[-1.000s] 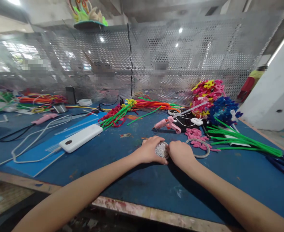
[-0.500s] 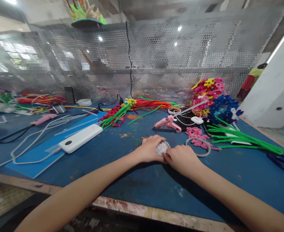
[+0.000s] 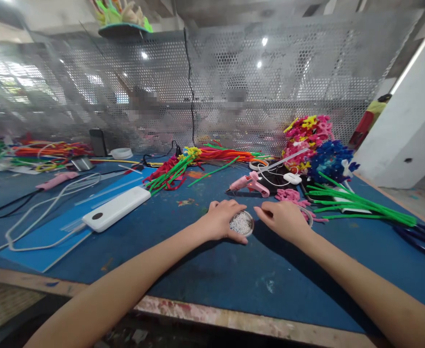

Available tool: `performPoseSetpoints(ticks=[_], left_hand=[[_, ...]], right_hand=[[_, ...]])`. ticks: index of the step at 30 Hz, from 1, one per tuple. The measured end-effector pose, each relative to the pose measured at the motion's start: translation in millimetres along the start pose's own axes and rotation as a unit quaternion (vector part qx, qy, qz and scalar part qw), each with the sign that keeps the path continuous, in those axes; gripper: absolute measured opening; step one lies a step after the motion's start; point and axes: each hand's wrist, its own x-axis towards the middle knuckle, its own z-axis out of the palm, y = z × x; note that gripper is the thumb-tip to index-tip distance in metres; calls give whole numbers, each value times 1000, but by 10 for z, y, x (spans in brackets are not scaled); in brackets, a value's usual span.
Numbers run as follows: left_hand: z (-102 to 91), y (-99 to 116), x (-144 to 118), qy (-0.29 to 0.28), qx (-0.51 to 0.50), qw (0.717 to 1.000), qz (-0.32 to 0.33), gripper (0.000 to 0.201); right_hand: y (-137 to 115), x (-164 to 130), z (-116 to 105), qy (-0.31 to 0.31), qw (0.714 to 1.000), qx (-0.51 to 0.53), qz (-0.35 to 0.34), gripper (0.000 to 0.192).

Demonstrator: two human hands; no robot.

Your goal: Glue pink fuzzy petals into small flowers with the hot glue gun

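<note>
A small round dish of white pearl-like beads [image 3: 240, 223] stands on the blue tabletop. My left hand [image 3: 217, 221] curves around its left side, fingers behind and thumb in front, gripping it. Just to the right, apart from the dish, my right hand [image 3: 284, 220] is closed in a pinch above the table. Whatever may be between those fingertips is too small to make out. Behind that hand lies a ring-shaped piece [image 3: 309, 217], mostly covered by it. A pink glue gun [image 3: 250, 183] rests beyond both hands, beside pink fuzzy pieces [image 3: 289, 195].
Green pipe cleaners [image 3: 364, 208] and dark-handled scissors [image 3: 420, 241] lie right. Blue fuzzy flowers [image 3: 332, 162] are heaped behind them. A white power bank [image 3: 116, 209] with its cable lies left, partly on a blue board [image 3: 35, 253]. A perforated metal screen [image 3: 219, 111] stands at the back.
My right hand has drawn away from the bead dish to the right, keeping its pinch, and now covers much of the ring. My left hand stays around the dish. The view has shifted slightly.
</note>
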Motion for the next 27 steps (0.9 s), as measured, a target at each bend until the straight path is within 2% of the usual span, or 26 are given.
performPoseSetpoints(ticks=[11,18,27], left_hand=[[-190,14,-11,-50,28,998,-7,72],[-240,-142,-46,-58,0,998,20,76],[-431,-353,-120,-107,30,993,-34,74]], right_hand=[[30,24,-32,13,1000,12,9,42],[45,32,-26,-3,1000,6,9,40],[52,33,24,-16,1000,-8,4,41]])
